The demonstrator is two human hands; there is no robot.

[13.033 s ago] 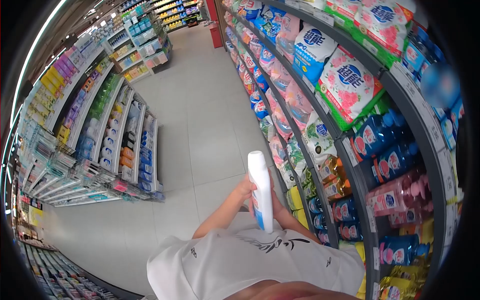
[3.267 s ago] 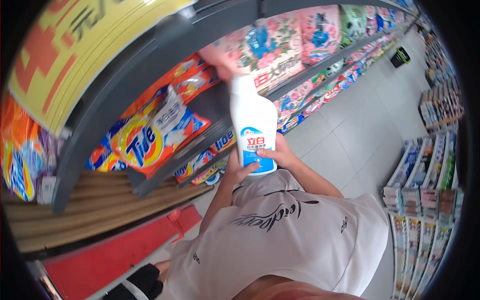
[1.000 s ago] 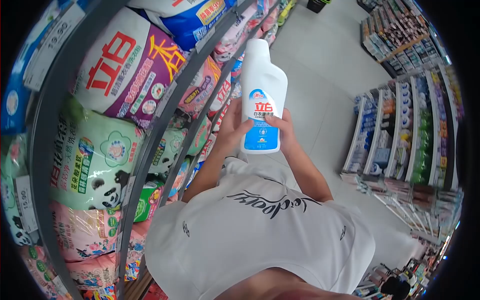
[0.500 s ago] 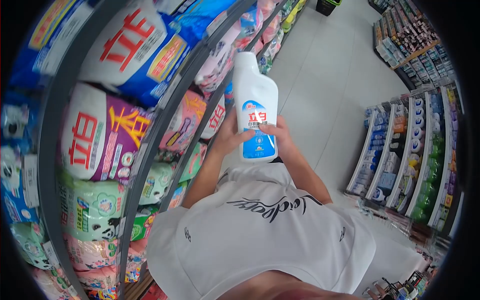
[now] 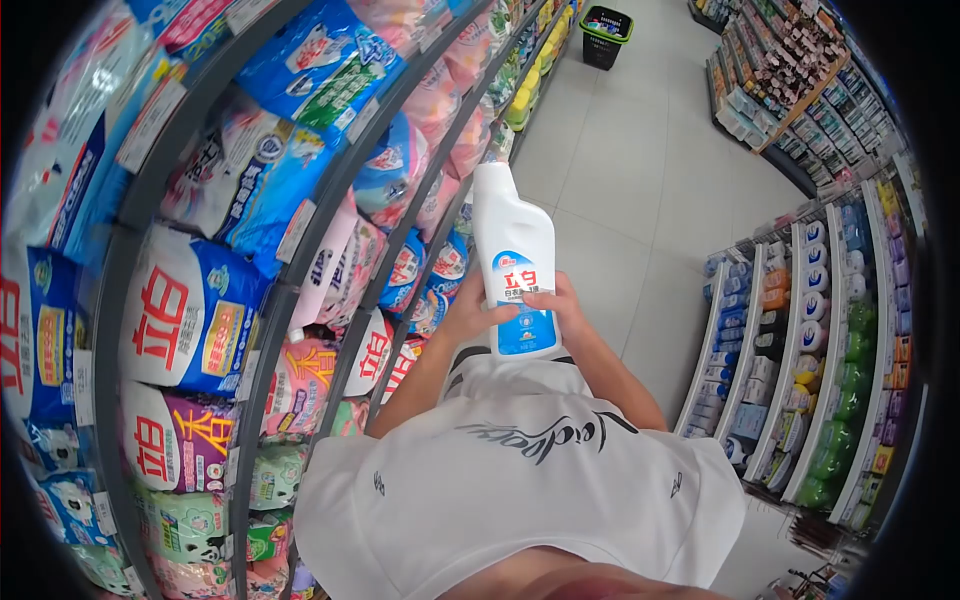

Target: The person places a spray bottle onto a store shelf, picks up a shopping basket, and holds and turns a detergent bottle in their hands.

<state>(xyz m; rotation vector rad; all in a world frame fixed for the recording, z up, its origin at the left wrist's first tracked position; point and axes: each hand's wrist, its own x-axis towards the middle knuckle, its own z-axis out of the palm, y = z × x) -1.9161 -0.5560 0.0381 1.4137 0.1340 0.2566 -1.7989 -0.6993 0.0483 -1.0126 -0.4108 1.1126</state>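
Head view: I have white Liby bottle (image 5: 518, 225) beyond printed shirt (image 5: 540, 490), long axis running away from shirt, cap end farther; left hand (image 5: 473, 312), right hand (image 5: 568, 308) flank it, fingers clamped on lower half.

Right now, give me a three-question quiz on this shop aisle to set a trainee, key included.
1. True or false: the white bottle is held in one hand only.
2. Where is the black basket with the green rim?
A. On a shelf
B. On the floor
C. Hanging from an arm
3. Fill in the blank: the lower part of the bottle's label is ____.

Key:
1. False; the left hand and the right hand both hold it.
2. B
3. blue
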